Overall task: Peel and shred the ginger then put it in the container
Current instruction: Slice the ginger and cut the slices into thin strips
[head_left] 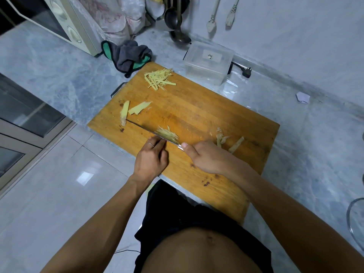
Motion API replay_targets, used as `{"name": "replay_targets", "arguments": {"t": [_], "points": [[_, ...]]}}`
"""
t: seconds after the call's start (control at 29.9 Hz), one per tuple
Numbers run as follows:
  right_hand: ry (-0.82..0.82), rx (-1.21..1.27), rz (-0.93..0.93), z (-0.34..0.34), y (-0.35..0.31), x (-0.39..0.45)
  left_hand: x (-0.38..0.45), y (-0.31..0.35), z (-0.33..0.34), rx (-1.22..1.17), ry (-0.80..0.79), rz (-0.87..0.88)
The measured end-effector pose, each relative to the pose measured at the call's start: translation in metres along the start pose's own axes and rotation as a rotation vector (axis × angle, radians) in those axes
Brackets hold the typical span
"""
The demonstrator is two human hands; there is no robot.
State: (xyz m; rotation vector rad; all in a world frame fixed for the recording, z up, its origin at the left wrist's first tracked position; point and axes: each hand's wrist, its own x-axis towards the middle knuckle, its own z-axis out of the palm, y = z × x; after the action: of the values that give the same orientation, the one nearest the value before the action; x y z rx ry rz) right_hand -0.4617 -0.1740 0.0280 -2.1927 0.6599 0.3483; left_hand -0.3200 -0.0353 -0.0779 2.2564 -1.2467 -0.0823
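Observation:
On the wooden cutting board (197, 107) my right hand (204, 156) grips the handle of a knife (141, 127) whose blade lies edge-on across the board. My left hand (151, 158) presses its fingertips on ginger (167, 133) being cut into shreds beside the blade. A pile of finished ginger shreds (160, 78) lies at the board's far corner. Two ginger slices (136, 110) lie at the left edge. Ginger peels (229, 141) lie right of my right hand. The clear plastic container (208, 62) stands empty beyond the board.
A grey and green cloth (128, 54) lies beside the board's far corner. A microwave (65, 22) stands at the back left, ladles (177, 22) hang at the wall, and a black plug (246, 72) lies behind the container. A glass lid's rim (352, 219) shows at right.

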Motion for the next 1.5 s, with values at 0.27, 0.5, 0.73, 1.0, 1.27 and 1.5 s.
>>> {"name": "replay_targets", "arguments": {"t": [0.27, 0.5, 0.73, 1.0, 1.27, 1.5], "points": [[-0.037, -0.004, 0.014, -0.002, -0.001, 0.006, 0.000, 0.001, 0.000, -0.035, 0.050, -0.010], [0.044, -0.100, -0.028, 0.027, 0.010, 0.006, -0.003, 0.005, -0.002, -0.006, 0.061, -0.026], [0.025, -0.048, -0.022, 0.014, 0.011, 0.003, -0.004, 0.003, 0.003, -0.005, 0.054, -0.044], [-0.026, -0.059, 0.018, 0.011, 0.006, 0.004, -0.006, 0.006, 0.010, -0.017, 0.062, -0.099], [-0.011, -0.074, 0.005, 0.017, 0.007, 0.010, -0.005, 0.010, 0.006, 0.003, 0.100, -0.081], [0.028, -0.042, -0.015, 0.015, 0.014, 0.012, -0.006, 0.010, 0.003, 0.025, 0.020, -0.076]]}}
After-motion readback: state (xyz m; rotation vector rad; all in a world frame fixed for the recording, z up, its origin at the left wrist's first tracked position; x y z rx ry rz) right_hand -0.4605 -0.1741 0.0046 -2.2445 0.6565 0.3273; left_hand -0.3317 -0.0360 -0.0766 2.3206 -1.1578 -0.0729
